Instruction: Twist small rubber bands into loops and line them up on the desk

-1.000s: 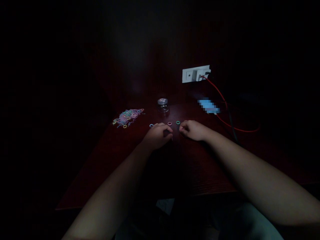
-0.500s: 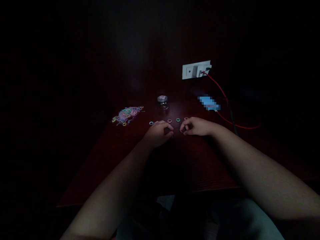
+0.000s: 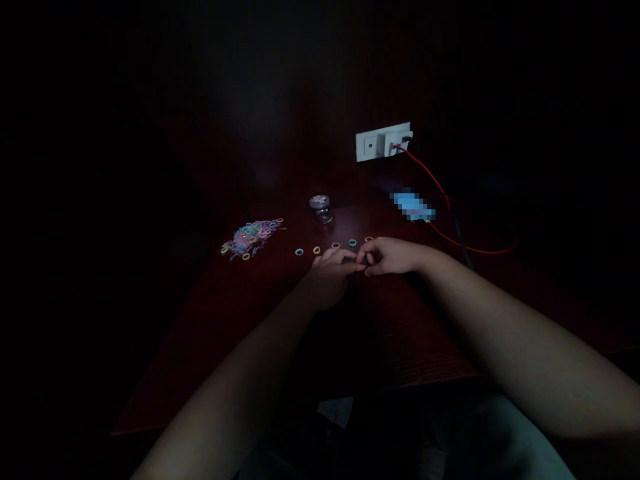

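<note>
Fingers (image 3: 353, 267) of the left hand (image 3: 327, 283) and right hand (image 3: 397, 255) nearly meet, bent narrow, beside elastic bands (image 3: 353, 246), seemingly handling finely; whether anything's held is unclear.

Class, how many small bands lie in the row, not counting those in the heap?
5. From left to right: blue band, yellow band, pink band, green band, second pink band partly behind the right hand. The hands may hide more.

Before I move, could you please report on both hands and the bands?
Left hand and right hand close together, any grip unclear. Row of small bands just beyond. Jar farther back, not between the hands.
</note>
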`<state>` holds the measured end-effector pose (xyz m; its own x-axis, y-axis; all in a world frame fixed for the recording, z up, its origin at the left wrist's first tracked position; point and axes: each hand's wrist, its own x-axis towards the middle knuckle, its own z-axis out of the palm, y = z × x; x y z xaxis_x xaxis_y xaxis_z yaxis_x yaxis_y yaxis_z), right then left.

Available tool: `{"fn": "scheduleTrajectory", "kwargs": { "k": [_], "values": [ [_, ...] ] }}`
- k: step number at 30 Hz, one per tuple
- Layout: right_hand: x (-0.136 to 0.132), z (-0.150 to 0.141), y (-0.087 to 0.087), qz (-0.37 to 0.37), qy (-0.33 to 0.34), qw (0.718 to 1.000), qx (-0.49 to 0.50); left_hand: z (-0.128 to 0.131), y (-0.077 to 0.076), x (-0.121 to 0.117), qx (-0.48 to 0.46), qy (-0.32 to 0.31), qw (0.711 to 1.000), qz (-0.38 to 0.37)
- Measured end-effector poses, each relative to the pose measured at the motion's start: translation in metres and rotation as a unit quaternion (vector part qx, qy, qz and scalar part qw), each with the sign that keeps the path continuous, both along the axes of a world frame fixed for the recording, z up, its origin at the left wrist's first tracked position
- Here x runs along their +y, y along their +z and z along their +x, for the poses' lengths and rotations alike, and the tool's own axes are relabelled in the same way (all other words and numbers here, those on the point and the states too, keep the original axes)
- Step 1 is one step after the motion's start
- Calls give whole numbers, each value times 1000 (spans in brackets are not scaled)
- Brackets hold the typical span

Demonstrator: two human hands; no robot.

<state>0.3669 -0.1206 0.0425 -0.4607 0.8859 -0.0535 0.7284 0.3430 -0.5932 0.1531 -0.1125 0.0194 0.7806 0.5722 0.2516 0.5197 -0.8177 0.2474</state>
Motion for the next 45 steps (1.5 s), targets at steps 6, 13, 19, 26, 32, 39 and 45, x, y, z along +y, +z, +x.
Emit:
{"fn": "scheduleTrajectory", "kwargs": {
  "k": [6,13,19,26,32,39,45],
  "values": [
    [-4,0,2,-1,9,1000,-1,-1,-5,4,13,4,1000,-8],
    [4,4,-5,26,23,999,-6,-5,-2,2,23,21,999,-11],
    [8,1,-11,31,6,999,27,-6,3,-3,34,16,999,-13],
    [7,-4,-13,33,-7,999,38,-6,-2,-2,33,2,999,-5],
    [8,-4,-14,63,0,998,26,-7,-3,-1,23,-16,1000,-9],
    [10,-6,-17,78,-28,997,6,-7,1,-4,46,-7,999,-20],
    [12,-7,-17,95,-100,990,-30,-7,6,-8,81,9,996,-30]
  ]
}}
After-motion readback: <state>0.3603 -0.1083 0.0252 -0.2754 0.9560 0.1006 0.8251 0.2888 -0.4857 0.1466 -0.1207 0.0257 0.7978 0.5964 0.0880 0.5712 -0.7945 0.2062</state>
